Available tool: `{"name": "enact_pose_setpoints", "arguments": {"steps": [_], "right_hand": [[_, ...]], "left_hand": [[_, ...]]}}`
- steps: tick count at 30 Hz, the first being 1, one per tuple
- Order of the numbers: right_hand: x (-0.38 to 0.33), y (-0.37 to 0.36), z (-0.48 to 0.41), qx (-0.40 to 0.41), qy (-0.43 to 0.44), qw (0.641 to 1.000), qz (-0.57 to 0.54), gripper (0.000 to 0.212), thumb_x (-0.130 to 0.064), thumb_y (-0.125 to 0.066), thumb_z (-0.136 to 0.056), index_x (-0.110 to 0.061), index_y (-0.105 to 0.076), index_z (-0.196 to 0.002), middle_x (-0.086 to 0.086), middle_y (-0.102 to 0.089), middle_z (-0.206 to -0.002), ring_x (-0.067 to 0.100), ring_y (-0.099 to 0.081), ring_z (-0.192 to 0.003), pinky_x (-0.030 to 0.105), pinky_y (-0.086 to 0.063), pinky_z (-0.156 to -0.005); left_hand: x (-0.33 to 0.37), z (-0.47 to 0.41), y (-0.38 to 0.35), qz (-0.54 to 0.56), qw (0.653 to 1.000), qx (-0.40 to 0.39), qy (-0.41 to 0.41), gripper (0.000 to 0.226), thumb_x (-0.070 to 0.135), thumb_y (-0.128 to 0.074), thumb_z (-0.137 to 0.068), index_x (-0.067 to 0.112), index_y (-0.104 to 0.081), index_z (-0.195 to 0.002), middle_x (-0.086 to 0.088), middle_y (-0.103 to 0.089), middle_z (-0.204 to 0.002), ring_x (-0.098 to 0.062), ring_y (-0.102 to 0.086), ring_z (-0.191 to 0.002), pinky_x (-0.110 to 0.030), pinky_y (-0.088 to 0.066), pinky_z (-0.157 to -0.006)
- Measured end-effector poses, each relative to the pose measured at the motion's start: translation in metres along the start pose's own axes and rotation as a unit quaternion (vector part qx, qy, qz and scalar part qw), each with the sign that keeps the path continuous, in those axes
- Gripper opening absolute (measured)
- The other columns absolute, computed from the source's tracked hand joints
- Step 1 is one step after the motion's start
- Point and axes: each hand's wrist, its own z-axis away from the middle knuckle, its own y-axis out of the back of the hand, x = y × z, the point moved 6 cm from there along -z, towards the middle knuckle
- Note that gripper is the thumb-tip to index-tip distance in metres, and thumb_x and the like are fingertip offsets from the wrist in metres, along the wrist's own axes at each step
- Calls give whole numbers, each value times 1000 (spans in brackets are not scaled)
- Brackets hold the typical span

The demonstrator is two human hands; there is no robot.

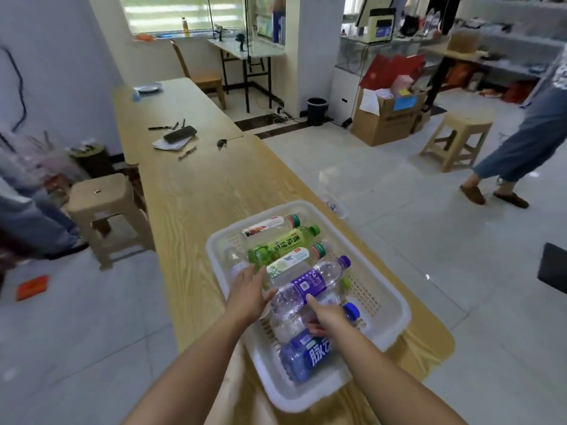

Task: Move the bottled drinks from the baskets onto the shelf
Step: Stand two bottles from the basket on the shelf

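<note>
Head view:
- White basket [399,320] sitting on wooden table [199,191], holding at least 6 bottles, all lying flat.
- Left hand [248,292] reaching in, fingers straight and spread, touching base of purple-label bottle [310,285].
- Right hand [326,314] lying over blue-capped clear bottle [351,311], fingers curling down beside blue bottle [306,355]. Firm grip or not: cannot tell.
- Judging task near start: nothing lifting out, shelf [521,41] standing well apart across room, every visible bottle waiting to move.

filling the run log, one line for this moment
phase: hands in white basket | left hand: open, touching purple-label water bottle | right hand: grips blue-capped bottle | basket on wooden table
</note>
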Motion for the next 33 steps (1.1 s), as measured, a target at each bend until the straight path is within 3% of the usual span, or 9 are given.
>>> {"name": "enact_pose_setpoints", "arguments": {"steps": [2, 5, 6, 9, 14, 22, 25, 29, 33], "right_hand": [[1, -18, -3, -35, -16, 999, -33, 48, -40, -66, -85, 1, -56, -109, 12, -58, -78, 17, -54, -57, 22, -50, -49], [-3, -33, -7, -56, -31, 994, -84, 48, -40, -68, -83, -2, -56, -109, 26, -63, -112, 27, -63, -79, 37, -54, -85], [-4, -34, -10, -53, -36, 993, -98, 47, -39, -70, -82, -2, -56, -107, 24, -64, -107, 31, -64, -89, 40, -50, -93], [-4, -41, -20, -50, -45, 990, -125, 50, -40, -75, -77, -5, -55, -107, 6, -51, -75, 25, -60, -79, 35, -56, -76], [3, -42, -27, -37, -42, 989, -138, 54, -40, -82, -67, -9, -60, -104, 4, -55, -79, 16, -51, -65, 24, -44, -50], [9, -15, -12, -91, -53, 984, -144, 33, -14, -77, -73, -4, -61, -99, 15, -70, -86, 29, -67, -79, 38, -57, -70], [11, -4, -8, -113, -59, 974, -187, 34, -7, -72, -75, -2, -60, -106, 17, -70, -87, 30, -68, -78, 37, -58, -63], [13, 3, -7, -140, -32, 968, -206, 56, -18, -79, -67, -1, -56, -115, 19, -68, -100, 33, -66, -88, 44, -55, -76], [18, 21, -6, -127, -30, 971, -199, 59, -23, -78, -67, -2, -53, -117, 19, -65, -101, 33, -64, -88, 45, -54, -77]], "left_hand": [[6, -10, 0, 5, 1000, -4, -14, 61, 47, -44, -96, 20, -28, -148, -8, -26, -154, -26, -25, -140, -40, -25, -115], [8, -24, 3, 13, 1000, 11, -9, 54, 41, -47, -96, 16, -35, -143, -9, -39, -144, -26, -37, -130, -38, -33, -106], [7, -29, 3, 24, 1000, 7, 0, 53, 41, -47, -96, 16, -36, -141, -10, -41, -141, -27, -39, -128, -39, -34, -105], [5, -42, 4, 35, 999, -10, 11, 43, 43, -49, -95, 15, -48, -128, -9, -49, -129, -26, -45, -118, -39, -39, -99], [7, -59, 7, 7, 998, -60, 18, 40, 48, -52, -93, 10, -59, -104, -10, -53, -119, -27, -51, -107, -40, -43, -92], [23, -44, -11, 124, 981, -140, 49, 56, 37, -66, -87, 8, -37, -125, -14, -58, -118, -32, -54, -110, -48, -44, -97], [31, -39, -18, 107, 977, -178, 51, 60, 41, -66, -86, 8, -38, -128, -11, -58, -122, -29, -57, -108, -38, -47, -89], [46, -37, -27, 186, 946, -256, 65, 47, 32, -66, -88, 0, -54, -120, -14, -61, -119, -23, -58, -93, -24, -46, -65], [56, -27, -34, 304, 900, -292, 116, 53, 22, -71, -84, 2, -48, -126, -10, -59, -121, -22, -57, -100, -31, -50, -88]]}}
